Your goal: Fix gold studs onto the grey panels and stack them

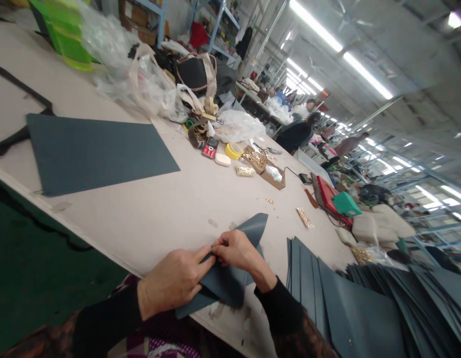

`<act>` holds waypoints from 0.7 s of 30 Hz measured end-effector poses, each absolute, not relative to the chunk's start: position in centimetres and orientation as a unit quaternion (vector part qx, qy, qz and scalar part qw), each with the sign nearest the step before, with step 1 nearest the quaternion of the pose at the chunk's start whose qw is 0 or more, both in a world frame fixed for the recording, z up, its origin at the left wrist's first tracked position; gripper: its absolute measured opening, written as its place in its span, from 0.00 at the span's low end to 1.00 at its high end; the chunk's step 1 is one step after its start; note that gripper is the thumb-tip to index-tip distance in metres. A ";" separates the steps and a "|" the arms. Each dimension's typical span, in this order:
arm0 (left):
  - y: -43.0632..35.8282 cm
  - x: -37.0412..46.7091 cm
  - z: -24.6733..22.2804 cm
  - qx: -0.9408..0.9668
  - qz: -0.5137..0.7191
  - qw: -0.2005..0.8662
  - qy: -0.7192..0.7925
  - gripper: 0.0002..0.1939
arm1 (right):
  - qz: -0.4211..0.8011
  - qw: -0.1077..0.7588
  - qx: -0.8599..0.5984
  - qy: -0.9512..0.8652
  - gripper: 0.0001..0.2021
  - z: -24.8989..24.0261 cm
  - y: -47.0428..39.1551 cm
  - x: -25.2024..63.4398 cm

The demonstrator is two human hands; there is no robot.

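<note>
A folded dark blue-grey sheet (230, 281), like leather or vinyl, lies at the table's near edge under both hands. My left hand (178, 278) grips it from the left, thumb and fingers closed on its folded edge. From the right, my right hand (233, 248) pinches at the same spot, its fingertips meeting the left ones. Whatever small piece may sit between the fingertips is too small to make out. Another flat sheet (99, 154) of this material lies to the left. Small gold-coloured metal pieces (268, 200) are scattered beyond the hands.
Stacks of dark sheets (357, 308) stand at the right. Further back are a cardboard box of gold pieces (254, 159), a yellow tape roll (233, 150), a red phone (210, 147) and plastic bags (151, 84). A green bin (66, 35) is at far left. A person (295, 133) sits in the background.
</note>
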State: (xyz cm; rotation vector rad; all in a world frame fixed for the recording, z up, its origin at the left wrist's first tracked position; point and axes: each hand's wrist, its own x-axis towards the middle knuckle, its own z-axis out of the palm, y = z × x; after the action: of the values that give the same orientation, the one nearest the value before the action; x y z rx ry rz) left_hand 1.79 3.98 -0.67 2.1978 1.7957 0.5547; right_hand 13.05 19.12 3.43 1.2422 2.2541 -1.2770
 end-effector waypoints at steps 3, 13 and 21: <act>4.0 1.8 -0.9 0.756 0.191 0.128 0.613 0.23 | -0.459 0.184 0.445 0.747 0.05 3.9 19.6 12.0; 4.0 1.8 -1.8 0.759 0.191 0.112 0.613 0.22 | -0.457 0.257 0.448 0.724 0.07 4.2 20.5 10.7; 4.1 1.5 -3.6 0.748 0.207 0.057 0.628 0.25 | -0.376 0.122 0.437 0.808 0.08 4.4 20.0 14.2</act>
State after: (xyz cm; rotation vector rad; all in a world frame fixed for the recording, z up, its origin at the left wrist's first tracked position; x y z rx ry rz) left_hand 1.49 4.12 -3.56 2.2673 1.9050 0.6280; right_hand 14.16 20.03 4.40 1.2756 2.3586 -1.0982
